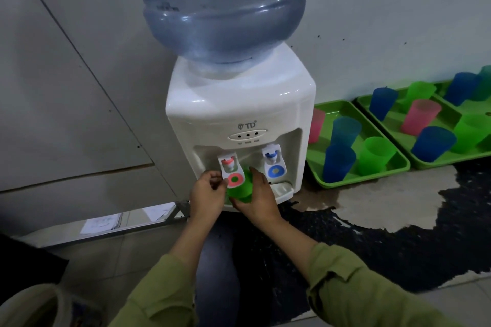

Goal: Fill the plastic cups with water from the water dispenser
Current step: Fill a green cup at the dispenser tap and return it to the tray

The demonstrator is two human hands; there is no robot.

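A white water dispenser (239, 103) with a large blue bottle (220, 5) on top stands against the wall. It has a red tap (231, 170) on the left and a blue tap (275, 163) on the right. A green plastic cup (240, 187) sits under the red tap, over the drip tray (283, 190). My right hand (259, 198) wraps around the cup from the right. My left hand (208, 192) has its fingers on the red tap's lever. The cup's rim is hidden behind the tap paddle.
To the right, two green trays (398, 164) (451, 111) on a dark worn countertop hold several blue, green and pink cups. A grey panel wall lies to the left, with papers (102, 223) on a ledge below it.
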